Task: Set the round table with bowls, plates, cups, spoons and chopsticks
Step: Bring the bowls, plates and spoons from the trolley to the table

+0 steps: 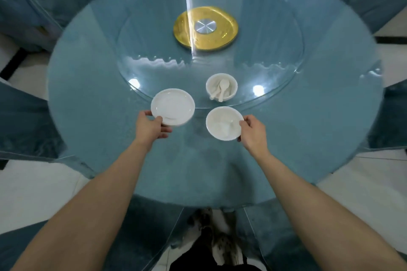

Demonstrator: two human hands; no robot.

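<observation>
My left hand grips the near-left rim of a white plate, which looks like the top of a small stack, at the edge of the glass turntable. My right hand pinches the right rim of a white bowl over the blue tablecloth. Further back on the glass stands a second white bowl with two or three white spoons inside it.
The round table wears a blue cloth and carries a glass turntable with a gold hub at its centre. Blue-covered chairs ring the table on all sides. One chair stands at the near edge by my legs.
</observation>
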